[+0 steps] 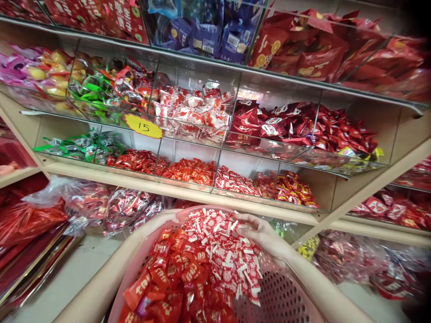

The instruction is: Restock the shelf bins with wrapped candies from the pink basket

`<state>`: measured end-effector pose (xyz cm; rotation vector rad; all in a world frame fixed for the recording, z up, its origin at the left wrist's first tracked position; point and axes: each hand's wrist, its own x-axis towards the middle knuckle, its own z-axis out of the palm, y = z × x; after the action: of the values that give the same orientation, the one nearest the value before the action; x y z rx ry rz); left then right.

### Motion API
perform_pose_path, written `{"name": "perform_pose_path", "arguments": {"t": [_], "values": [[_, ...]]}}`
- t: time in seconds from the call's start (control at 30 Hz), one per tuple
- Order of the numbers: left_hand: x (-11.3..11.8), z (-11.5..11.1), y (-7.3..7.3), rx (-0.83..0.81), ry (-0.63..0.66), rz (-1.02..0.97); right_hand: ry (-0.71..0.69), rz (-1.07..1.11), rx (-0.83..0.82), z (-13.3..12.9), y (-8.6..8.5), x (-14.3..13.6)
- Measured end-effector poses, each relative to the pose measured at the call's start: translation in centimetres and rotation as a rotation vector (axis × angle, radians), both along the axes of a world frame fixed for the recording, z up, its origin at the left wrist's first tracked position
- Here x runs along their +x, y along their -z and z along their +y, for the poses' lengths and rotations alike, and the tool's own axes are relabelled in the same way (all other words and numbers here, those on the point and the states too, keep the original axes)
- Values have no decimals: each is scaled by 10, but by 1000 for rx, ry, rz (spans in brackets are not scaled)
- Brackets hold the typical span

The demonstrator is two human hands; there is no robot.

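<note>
L hand point(160, 224) gripping pink basket point(286, 291), far left; R hand point(261, 233) bent, far right, grip can't tell; red sweets point(182, 269) nr, red/wht sweets point(229, 249) far

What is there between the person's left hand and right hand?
In the head view, mainly small red-and-white wrapped candies, in the pink basket, lie between the left hand and right hand.

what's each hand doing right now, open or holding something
Left hand: against the pink perforated basket at its far side; grip unclear.
Right hand: fingers bent at the red-and-white wrapped candies; cannot tell if holding any.
</note>
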<state>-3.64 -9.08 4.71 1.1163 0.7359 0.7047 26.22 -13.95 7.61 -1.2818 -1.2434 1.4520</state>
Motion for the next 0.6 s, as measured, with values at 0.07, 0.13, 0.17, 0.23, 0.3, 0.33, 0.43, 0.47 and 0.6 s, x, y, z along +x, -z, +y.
{"name": "perform_pose_path", "arguments": {"t": [0.07,0.13,0.17,0.23,0.3,0.33,0.43,0.47,0.6], "values": [[-1,2,2,-1,1,-8,-10,-92,39,2,1,0],[-2,4,5,-14,-1,-10,-29,-185,142,5,1,1],[-2,5,6,-20,-8,-3,-44,-252,210,6,1,1],[-2,6,8,-38,-26,20,-72,-441,350,7,-1,1],[0,6,7,-60,-36,30,-90,-654,483,7,-3,1],[1,6,6,-69,-41,30,-104,-738,530,7,-4,0],[4,4,2,-87,-60,33,-174,-832,590,6,-5,-3],[4,4,1,-89,-63,35,-195,-836,594,6,-4,-5],[3,4,-3,-64,-53,63,-245,-849,631,7,0,-10]]}}
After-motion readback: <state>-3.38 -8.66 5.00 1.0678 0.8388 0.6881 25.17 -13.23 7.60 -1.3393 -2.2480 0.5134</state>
